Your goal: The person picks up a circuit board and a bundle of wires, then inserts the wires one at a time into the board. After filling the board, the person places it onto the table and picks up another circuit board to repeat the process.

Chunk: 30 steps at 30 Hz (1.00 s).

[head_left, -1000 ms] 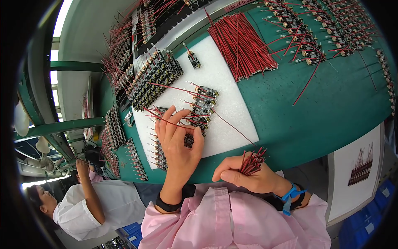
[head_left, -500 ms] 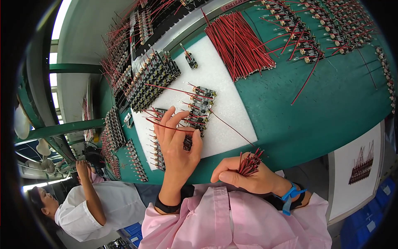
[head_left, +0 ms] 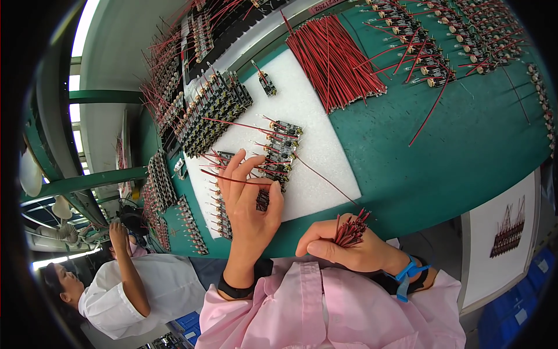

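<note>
My left hand [head_left: 247, 206] hovers over the white foam sheet [head_left: 325, 166], thumb and index finger pinched on a thin red wire [head_left: 226, 178]. That wire sticks out to the left past the other fingers. Just beyond the fingertips lies a strip of small circuit boards [head_left: 282, 148] with red wires on it, partly hidden by the hand. A bundle of red and black wires [head_left: 351, 230] is gripped in my right hand [head_left: 349, 253], near the table's front edge. Another strip of boards [head_left: 221, 218] lies left of my left hand.
Stacked board strips [head_left: 215, 107] and a lone small board [head_left: 267, 84] rest on the foam. Behind is a large pile of red wires [head_left: 337, 64]. More wired boards [head_left: 415, 43] lie on the green table [head_left: 424, 174]. A co-worker in white [head_left: 142, 291] sits at the left.
The red wire in my left fingers has shifted slightly, its free end now a little farther left. Both hands are otherwise almost still.
</note>
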Available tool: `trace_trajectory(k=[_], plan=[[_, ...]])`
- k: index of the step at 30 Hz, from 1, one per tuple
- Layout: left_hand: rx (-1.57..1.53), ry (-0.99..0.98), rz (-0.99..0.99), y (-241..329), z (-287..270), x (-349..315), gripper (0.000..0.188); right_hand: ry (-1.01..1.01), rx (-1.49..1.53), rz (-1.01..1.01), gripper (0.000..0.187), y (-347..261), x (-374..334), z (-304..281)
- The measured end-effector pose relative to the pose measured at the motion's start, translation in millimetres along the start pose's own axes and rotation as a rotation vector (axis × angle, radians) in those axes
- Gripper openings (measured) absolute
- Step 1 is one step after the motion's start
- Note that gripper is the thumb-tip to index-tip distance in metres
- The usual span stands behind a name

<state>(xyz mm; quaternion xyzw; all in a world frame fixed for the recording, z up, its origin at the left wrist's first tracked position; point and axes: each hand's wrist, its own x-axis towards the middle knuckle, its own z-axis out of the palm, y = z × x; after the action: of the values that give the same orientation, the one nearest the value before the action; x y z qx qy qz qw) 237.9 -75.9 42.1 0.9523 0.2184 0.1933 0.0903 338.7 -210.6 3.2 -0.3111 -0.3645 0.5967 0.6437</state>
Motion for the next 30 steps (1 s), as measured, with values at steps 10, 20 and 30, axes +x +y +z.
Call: trace_trajectory(k=[10,20,30], plan=[[-0.041,-0.012,-0.026,-2.2,0.5,-0.3,0.006,-0.019,-0.013,0.019,0.021,1.7,-0.4,-0.9],[-0.029,-0.001,-0.033,-2.1,2.1,-1.0,0.006,-0.028,0.003,0.033,0.021,0.8,-1.2,-1.1],[-0.027,0.011,-0.05,-1.4,3.7,-1.3,0.004,-0.039,-0.001,0.05,0.021,1.3,-0.8,-2.2]])
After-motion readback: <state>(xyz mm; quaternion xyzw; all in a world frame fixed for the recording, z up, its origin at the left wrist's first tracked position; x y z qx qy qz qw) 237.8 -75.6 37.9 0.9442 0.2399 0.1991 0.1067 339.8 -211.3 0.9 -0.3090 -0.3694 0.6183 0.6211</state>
